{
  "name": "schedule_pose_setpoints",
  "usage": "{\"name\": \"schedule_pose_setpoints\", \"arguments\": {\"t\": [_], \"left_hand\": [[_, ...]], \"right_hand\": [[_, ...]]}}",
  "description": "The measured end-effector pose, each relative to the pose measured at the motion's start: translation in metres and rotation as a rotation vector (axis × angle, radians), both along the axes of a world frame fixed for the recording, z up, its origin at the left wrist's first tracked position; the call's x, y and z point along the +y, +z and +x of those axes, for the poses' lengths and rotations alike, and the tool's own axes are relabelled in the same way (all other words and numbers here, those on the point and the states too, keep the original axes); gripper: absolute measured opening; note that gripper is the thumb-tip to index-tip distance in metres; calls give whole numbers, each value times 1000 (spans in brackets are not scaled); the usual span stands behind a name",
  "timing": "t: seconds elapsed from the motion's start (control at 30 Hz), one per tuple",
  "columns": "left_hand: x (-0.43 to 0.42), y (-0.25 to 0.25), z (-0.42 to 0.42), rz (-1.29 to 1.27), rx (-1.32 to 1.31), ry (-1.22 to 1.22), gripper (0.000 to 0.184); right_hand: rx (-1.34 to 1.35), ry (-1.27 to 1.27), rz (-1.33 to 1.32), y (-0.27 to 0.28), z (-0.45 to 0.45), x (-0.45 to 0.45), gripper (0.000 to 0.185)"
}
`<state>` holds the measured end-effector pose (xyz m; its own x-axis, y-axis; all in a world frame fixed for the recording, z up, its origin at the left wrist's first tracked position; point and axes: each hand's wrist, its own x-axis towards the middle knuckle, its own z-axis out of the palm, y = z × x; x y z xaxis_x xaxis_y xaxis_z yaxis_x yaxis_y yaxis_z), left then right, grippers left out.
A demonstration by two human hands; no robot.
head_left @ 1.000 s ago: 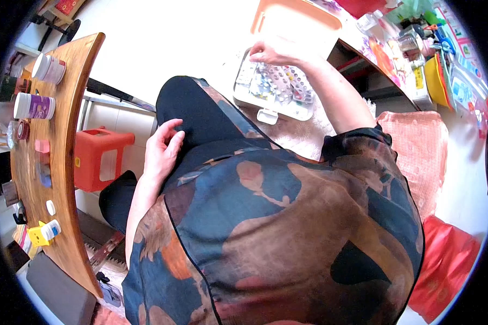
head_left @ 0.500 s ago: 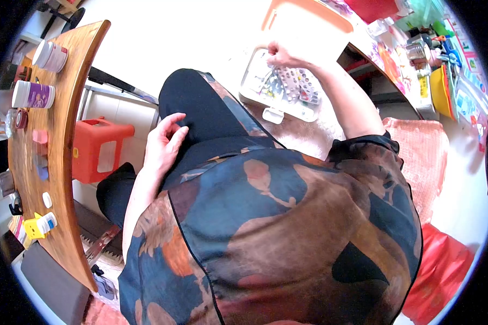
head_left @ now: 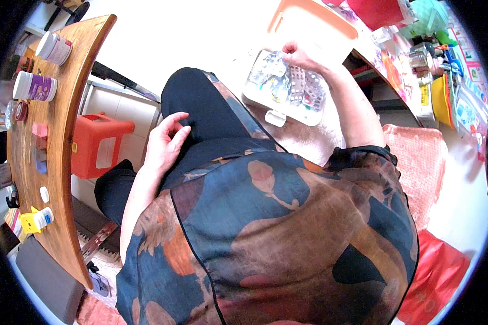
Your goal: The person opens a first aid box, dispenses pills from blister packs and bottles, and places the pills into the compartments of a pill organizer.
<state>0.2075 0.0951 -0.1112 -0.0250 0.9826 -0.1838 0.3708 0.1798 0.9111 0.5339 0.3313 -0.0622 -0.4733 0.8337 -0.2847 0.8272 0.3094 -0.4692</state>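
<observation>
- Wooden table (head_left: 57,141), long and narrow, along the person's left; its goods stand outside the sweep of the working arm.
- Black-trousered leg (head_left: 200,105), knee bent up, giving the idle arm somewhere to settle.
- Orange-red stool (head_left: 89,143), between table and leg.
- Hinged case, opened flat: peach lid (head_left: 339,24) laid back on the far side, white tray (head_left: 295,111) nearer, on a pale furry surface (head_left: 309,135). The latch (head_left: 275,118) faces the person, presumably so that the contents lie within easy reach.
- Right hand (head_left: 301,57), over the tray's far edge. Arm stretched forward, elbow slightly bent, wrist turned inward; fingertips drawn together at the edge of the packs, seemingly pinching one, though the grasp itself is too small to confirm. A pinch there would suit lifting or sorting thin sheets.
- Left hand (head_left: 164,142), beside the thigh, forearm alongside the body. Fingers loosely curled, thumb apart, nothing visible between them; one hand seems enough for the packs.
- White-lidded tubs, two (head_left: 40,88) (head_left: 54,49), toward the table's far end.
- Blister packs (head_left: 298,84), heaped and overlapping in the tray, cells showing; some silvery, glare hiding their print.
- Yellow holder (head_left: 31,221), a small white bottle (head_left: 44,216) against it.
- White oval piece (head_left: 44,194), on the wood near that bottle.
</observation>
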Motion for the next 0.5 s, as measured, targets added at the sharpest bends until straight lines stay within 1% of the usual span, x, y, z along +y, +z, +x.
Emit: {"name": "schedule_pose_setpoints", "arguments": {"t": [0.13, 0.23, 0.3, 0.43, 0.5], "left_hand": [[0, -1, 0, 1, -3, -2, 31], [0, 0, 1, -2, 17, -6, 31], [0, 0, 2, -7, 1, 3, 32], [0, 2, 2, -15, 8, 4, 32], [0, -1, 1, 20, 21, 0, 32]], "right_hand": [[24, -8, -13, -1, 2, -1, 25], [88, 2, -8, -3, 1, -2, 20], [66, 46, 82, 1, -3, -6, 11], [58, 9, 30, 1, -8, -4, 11], [66, 33, 6, 2, -10, -4, 7]]}}
